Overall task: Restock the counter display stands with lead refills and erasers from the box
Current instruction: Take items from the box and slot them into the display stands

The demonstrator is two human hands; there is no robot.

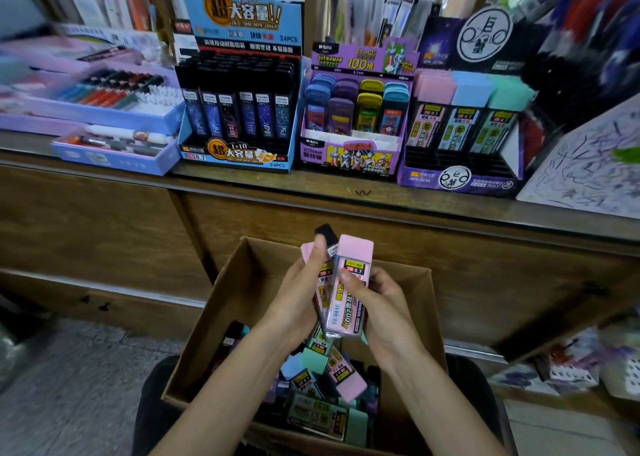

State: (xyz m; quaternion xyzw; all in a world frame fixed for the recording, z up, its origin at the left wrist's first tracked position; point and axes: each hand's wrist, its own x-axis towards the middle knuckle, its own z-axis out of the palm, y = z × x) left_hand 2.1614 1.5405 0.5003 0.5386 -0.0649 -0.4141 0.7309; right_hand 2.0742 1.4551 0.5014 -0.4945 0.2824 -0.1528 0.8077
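Note:
An open cardboard box [221,303] rests on my lap, holding several pink, mint, blue and black lead refill cases [332,386]. My right hand [384,303] grips a pink-capped refill case [349,289] upright above the box. My left hand [304,289] holds another pink case and a black-capped case [327,235] right beside it. On the counter stand three displays: a blue stand [239,109] with black cases, a purple stand [353,123] with coloured cases, and a dark stand [464,133] with pink, blue and mint cases and bare front slots.
The wooden counter edge [346,192] runs between the box and the stands. Trays of pens [104,105] lie at the left. A scribbled paper pad [588,168] leans at the right. Shelves of goods [571,369] sit at the lower right.

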